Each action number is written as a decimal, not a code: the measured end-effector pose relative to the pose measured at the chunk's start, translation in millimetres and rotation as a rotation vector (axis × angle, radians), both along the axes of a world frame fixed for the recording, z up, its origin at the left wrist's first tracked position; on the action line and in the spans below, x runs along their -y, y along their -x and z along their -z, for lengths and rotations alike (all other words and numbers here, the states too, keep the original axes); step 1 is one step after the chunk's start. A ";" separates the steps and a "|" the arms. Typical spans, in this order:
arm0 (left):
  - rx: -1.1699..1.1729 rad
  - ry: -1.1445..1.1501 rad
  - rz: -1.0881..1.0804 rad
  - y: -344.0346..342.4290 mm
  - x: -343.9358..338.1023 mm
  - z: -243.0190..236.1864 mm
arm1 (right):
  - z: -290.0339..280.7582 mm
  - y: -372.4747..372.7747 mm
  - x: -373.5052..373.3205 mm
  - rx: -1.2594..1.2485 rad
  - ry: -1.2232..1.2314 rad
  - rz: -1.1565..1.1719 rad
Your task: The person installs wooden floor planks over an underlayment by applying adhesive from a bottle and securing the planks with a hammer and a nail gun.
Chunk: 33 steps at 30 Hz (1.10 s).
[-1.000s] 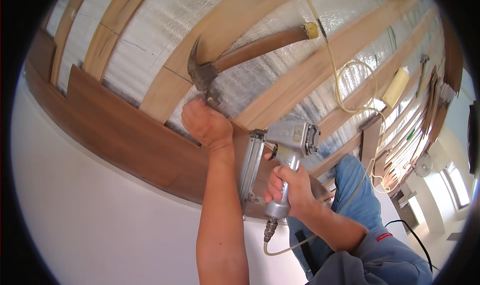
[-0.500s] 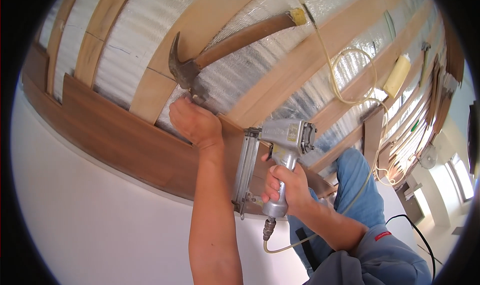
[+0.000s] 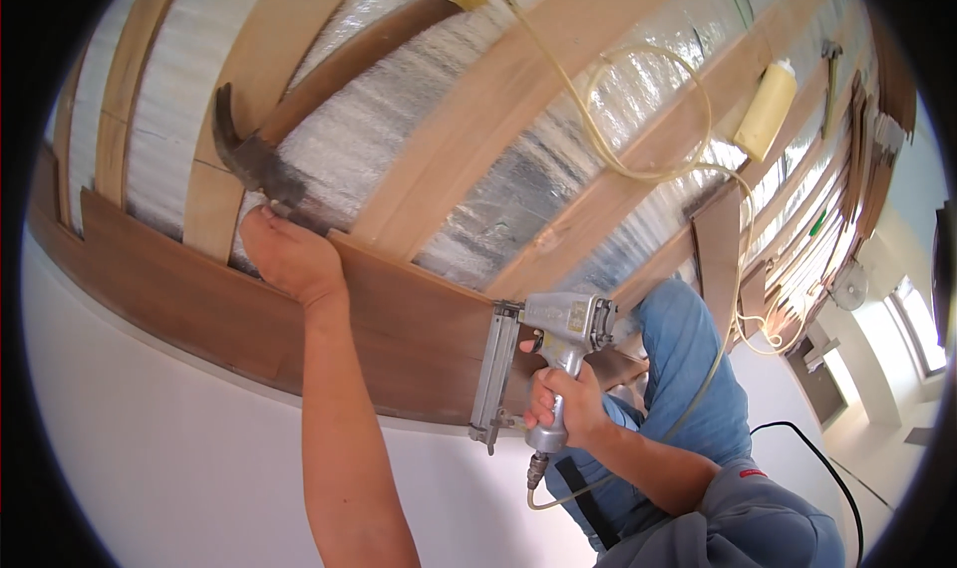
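My left hand [image 3: 292, 254] rests at the upper edge of a dark wooden plank [image 3: 179, 279], fingers curled together just below the head of a claw hammer [image 3: 349, 60]; what its fingertips grip is too small to make out. The hammer lies across pale wooden battens [image 3: 469, 140] and silver foil. Lower right, my right hand [image 3: 573, 409] grips the handle of a silver nail gun [image 3: 563, 314], its long magazine over the plank and an air hose connected at the handle's base.
A coiled pale hose [image 3: 653, 174] crosses the battens near a cream bottle [image 3: 766, 110]. Another hammer [image 3: 829, 90] and stacked boards [image 3: 875, 179] lie farther right. A white wall [image 3: 150, 389] runs along the plank. My bent knee [image 3: 678, 339] is at right; a fan [image 3: 847, 284] stands beyond.
My left hand and the hammer have shifted left in the picture. The nail gun in my right hand sits lower and a little farther from my left hand. The battens have shifted left too.
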<state>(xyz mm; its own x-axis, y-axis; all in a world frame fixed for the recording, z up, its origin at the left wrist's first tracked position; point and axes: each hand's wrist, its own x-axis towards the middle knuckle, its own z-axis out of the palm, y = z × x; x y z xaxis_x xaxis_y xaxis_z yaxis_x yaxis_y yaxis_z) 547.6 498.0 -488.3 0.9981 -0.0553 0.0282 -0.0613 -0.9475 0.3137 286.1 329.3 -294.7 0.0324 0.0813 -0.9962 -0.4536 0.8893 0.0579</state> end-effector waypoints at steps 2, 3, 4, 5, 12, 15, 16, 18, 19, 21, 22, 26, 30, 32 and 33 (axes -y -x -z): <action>-0.008 -0.021 -0.025 0.8 -0.1 -0.6 | 0.9 8.8 -0.1 -0.014 -0.007 0.039; -0.021 -0.024 -0.047 0.9 -0.2 0.8 | 3.0 11.6 -1.5 -0.001 -0.002 0.063; -0.014 -0.022 -0.038 1.1 -0.5 0.4 | 2.9 13.6 -1.5 -0.013 0.000 0.073; -0.017 -0.032 -0.044 1.6 -1.3 1.1 | 4.0 15.5 -2.4 -0.016 -0.020 0.069; -0.019 -0.075 -0.043 2.2 -5.1 6.4 | 9.0 27.0 -2.4 -0.006 -0.052 0.094; -0.016 -0.057 -0.061 1.4 -6.0 8.5 | 10.4 35.1 0.0 0.027 -0.041 0.066; -0.013 -0.056 -0.055 1.9 -6.3 8.5 | 10.2 37.7 0.3 -0.006 -0.049 0.079; -0.012 -0.052 -0.056 2.4 -6.9 8.1 | 10.0 41.4 -1.0 0.040 -0.060 0.117; -0.014 -0.047 -0.062 3.0 -7.1 8.0 | 9.8 42.8 -1.9 0.034 -0.048 0.106; -0.023 -0.066 -0.057 4.0 -6.8 7.8 | 9.8 45.9 -2.5 0.019 -0.039 0.104; -0.008 -0.075 -0.055 3.6 -6.6 8.2 | 9.8 47.8 -2.5 0.032 -0.038 0.087; -0.012 -0.037 -0.083 0.9 -5.6 9.0 | 10.7 58.3 2.5 0.045 -0.032 0.073; 0.015 -0.055 -0.043 3.3 -6.8 6.7 | 12.7 68.0 1.1 0.012 -0.048 0.101; 0.029 -0.043 -0.038 4.8 -7.0 7.2 | 16.0 70.9 -1.4 0.054 -0.033 0.095; 0.008 -0.060 -0.060 5.6 -7.6 7.7 | 17.7 72.4 -2.2 0.049 -0.046 0.056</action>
